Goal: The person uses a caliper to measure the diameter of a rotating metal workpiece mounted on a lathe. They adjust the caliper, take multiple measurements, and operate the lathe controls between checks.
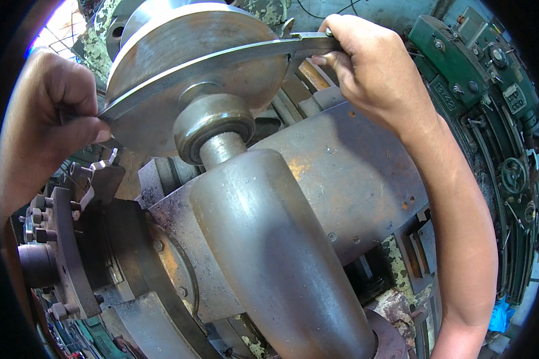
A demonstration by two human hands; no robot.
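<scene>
1. Head view, upper middle of the frame: a long steel caliper [221,64] lies slantwise across the face of a big rusty metal disc [156,113], running from the left middle up to the upper right.
2. The left hand [54,107], at the left edge, is closed, with thumb and fingers pinched on the caliper's lower tip where it meets the disc's rim.
3. The right hand [365,66], upper right, is curled around the caliper's head end, fingers wrapped over the bar and the thumb tucked under it (a firm grip, not a loose one).
4. Just below the caliper, at the frame's centre, a thick round collar [212,128] stands out from the disc, and a short shaft [221,149] runs from it down into a large smooth tapered steel barrel [275,251] that fills the lower middle.
5. The barrel sits in a broad grey machine housing [353,173] spreading to the right of centre, under the right forearm.
6. Lower left: a round flanged plate [66,251] studded with bolts and nuts stands edge-on.
7. Far right edge: green machine parts [497,119] with a small handwheel and curved guards.
8. No open container shows anywhere in the view; the nearest to one is the housing, which holds the barrel.
</scene>
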